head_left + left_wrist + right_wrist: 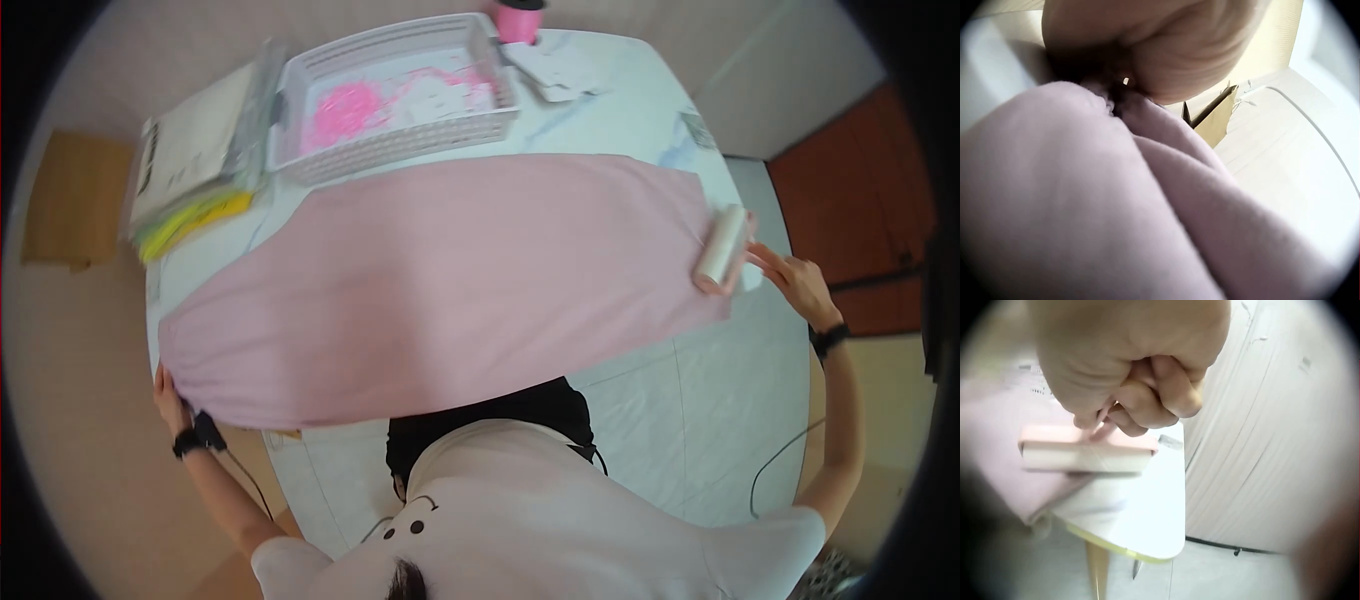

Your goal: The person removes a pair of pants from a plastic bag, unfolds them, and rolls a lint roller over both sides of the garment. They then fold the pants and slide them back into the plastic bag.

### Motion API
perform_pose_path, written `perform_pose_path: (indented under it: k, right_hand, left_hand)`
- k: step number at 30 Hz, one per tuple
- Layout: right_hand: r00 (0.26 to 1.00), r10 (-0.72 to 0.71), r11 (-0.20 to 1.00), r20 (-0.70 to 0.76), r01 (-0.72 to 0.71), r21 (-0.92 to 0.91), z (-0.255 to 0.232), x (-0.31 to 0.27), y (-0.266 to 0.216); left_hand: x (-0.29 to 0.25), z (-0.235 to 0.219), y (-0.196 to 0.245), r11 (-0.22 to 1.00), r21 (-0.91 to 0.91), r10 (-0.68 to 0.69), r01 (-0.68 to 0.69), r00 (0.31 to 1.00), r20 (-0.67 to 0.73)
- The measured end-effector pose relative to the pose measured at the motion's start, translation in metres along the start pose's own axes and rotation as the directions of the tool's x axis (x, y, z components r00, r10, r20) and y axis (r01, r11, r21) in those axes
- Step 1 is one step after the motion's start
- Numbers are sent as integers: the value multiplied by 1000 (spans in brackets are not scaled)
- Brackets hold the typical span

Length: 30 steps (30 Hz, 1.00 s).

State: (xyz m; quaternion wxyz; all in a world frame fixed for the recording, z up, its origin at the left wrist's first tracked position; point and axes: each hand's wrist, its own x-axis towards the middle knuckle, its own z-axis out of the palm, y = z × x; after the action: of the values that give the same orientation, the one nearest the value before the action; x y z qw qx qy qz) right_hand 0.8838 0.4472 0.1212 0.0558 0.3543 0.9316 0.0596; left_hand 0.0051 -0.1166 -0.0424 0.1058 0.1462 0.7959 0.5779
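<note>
A pale pink garment [450, 290] lies spread flat across the table, its near edge hanging past the table front. At its narrow left end my left hand [170, 398] grips the gathered edge. In the left wrist view the cloth [1079, 187] bunches into folds under that hand [1172, 50], whose fingertips are hidden. My right hand [803, 290] holds a lint roller by its thin pink handle, fingers curled round it. The white roll of the lint roller [722, 250] lies over the garment's right end, near the table's right edge.
A white basket [400, 142] with pink shreds stands at the back of the table. Left of it are bagged folded clothes [195, 145]. A pink spool [519, 22] and white cards [555, 72] sit behind. A cardboard box [75, 200] stands at far left.
</note>
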Motion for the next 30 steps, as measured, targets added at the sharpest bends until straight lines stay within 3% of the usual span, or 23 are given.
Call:
perform_pose_path:
  k: [3,6,11,13,18,21,24,30]
  right_hand:
    - [998,-23,999,-53,24,28,-26,31,-50]
    - [958,-245,941,-149,272,202,-51,96,-157]
    - [804,-572,740,-158,590,322,-70,209,-331]
    - [685,-670,604,-285,727,327,-57,252,-390]
    - [541,-758,484,-365,841,241,-43,301,-487]
    - [564,-748,498,-349,826,266,-18,301,-475]
    - [622,-729,597,-286,782,180,-21,278,-417]
    - [878,-470,868,-90,478,136,-11,186,-252]
  left_hand:
    - [-13,18,14,999,-36,21,-22,999,-27]
    - [2,7,-8,997,1,72,-72,995,-68]
    - [-1,15,-5,989,-132,52,-62,995,-82]
    - [-4,17,1,996,-63,59,-65,993,-100]
    - [-23,32,27,992,-127,-24,12,995,-94]
    - [-16,28,16,978,-203,-58,37,994,-96]
    - [-11,24,10,977,-212,-31,9,995,-100]
    - [1,17,-8,985,-159,57,-70,995,-85]
